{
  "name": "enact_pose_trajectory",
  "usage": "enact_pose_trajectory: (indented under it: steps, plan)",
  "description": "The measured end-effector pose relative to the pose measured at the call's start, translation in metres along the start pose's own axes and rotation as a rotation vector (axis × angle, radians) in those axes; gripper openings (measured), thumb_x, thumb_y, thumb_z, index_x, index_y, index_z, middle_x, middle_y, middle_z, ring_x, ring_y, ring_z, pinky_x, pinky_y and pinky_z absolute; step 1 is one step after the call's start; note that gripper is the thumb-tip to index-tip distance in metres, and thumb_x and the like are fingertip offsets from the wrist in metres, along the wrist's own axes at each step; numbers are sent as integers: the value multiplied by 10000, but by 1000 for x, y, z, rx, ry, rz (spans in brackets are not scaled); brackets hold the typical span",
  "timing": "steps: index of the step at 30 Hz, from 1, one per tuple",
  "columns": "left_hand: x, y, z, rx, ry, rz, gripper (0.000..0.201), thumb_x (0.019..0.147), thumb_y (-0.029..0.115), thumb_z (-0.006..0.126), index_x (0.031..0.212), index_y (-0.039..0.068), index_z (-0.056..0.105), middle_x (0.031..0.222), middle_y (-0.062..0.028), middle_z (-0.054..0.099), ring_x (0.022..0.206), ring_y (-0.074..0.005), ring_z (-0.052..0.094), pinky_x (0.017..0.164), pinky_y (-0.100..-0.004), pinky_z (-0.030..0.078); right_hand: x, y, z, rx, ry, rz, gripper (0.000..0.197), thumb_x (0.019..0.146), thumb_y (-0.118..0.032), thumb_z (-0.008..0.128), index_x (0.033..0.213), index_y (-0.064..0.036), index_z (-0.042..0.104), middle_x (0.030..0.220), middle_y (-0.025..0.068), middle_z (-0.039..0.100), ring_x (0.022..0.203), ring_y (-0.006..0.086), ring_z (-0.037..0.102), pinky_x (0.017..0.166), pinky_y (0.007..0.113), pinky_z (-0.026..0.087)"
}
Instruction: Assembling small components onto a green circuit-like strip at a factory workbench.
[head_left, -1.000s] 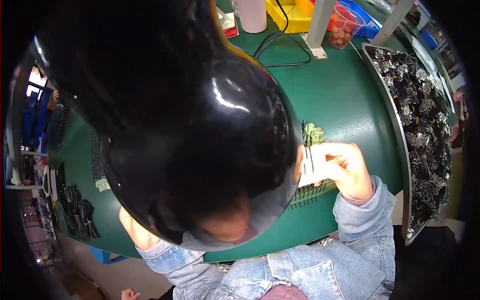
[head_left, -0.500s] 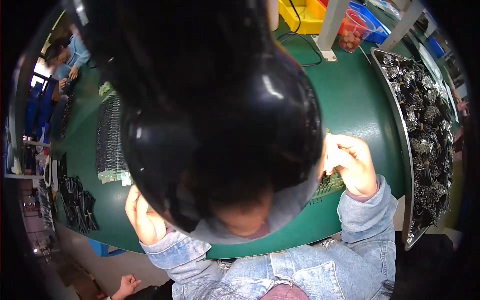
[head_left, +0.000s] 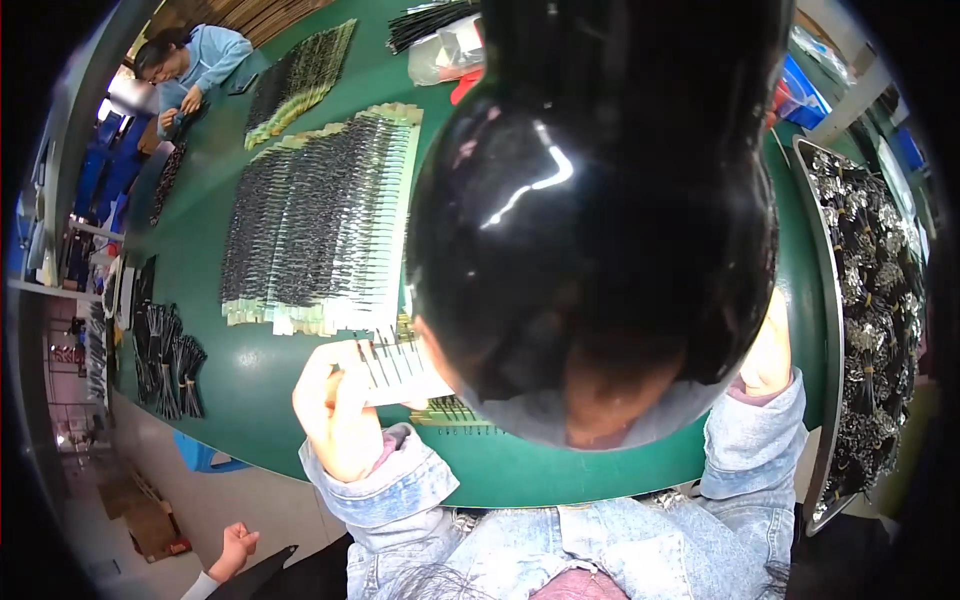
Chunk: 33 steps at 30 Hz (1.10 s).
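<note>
My left hand [head_left: 340,415] pinches the end of a long pale strip [head_left: 402,366] set with a row of thin dark pins or wires. Beneath it on the green table lies a similar greenish strip [head_left: 447,410], partly covered. A big glossy black rounded object [head_left: 595,250] blocks the middle of the view and hides the strip's far end. My right hand [head_left: 768,350] shows only at this object's right edge, its fingers hidden. Beyond my left hand, many such strips with black parts [head_left: 320,220] lie side by side in a block.
A second block of strips [head_left: 305,80] lies farther off, near a co-worker [head_left: 195,75] in blue. Bundled black wires [head_left: 165,360] lie at the left edge. A metal tray [head_left: 832,330] of bundled parts stands at right. Another person's hand [head_left: 236,545] shows lower left.
The view has shifted, and the black object sits farther right in it. My left hand and the strip it holds have come into sight; my right hand's fingers have gone behind the black object.
</note>
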<state>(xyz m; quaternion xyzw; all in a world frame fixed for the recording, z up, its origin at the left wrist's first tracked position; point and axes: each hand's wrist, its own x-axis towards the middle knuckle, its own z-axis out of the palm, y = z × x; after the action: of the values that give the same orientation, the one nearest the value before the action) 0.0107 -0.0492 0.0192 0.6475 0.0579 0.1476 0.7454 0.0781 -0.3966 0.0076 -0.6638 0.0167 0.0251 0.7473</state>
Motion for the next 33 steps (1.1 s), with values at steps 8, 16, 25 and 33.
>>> enact_pose_trajectory:
  steps: [8,16,25,33]
  plan:
    - [-5,4,20,47,40,107,150,851,17,459,960,-84,477,725,-205,623,566,-257,635,552,-316,511,12,22,-19,108,-2,79,266,883,-77,479,1106,44,558,936,66,627,722,85,564,588,207,424]
    - [-5,6,23,61,-74,46,103,855,-12,448,933,-77,469,647,-182,607,465,-232,603,481,-297,487,14,18,-27,127,-22,73,256,880,-84,494,1090,50,552,910,63,627,723,94,585,591,202,441]
    - [-3,8,26,-24,-138,-49,168,830,-57,466,990,-108,474,653,-159,601,518,-242,627,466,-295,500,17,24,-47,233,-36,42,255,894,-81,482,1116,36,525,920,50,610,724,72,575,560,162,406]
    - [0,-5,17,-189,-160,-102,152,838,-8,499,968,-82,523,712,-156,591,519,-233,608,508,-304,515,21,34,-44,519,42,28,204,933,-145,460,1058,-2,534,955,39,582,847,103,577,642,192,485]
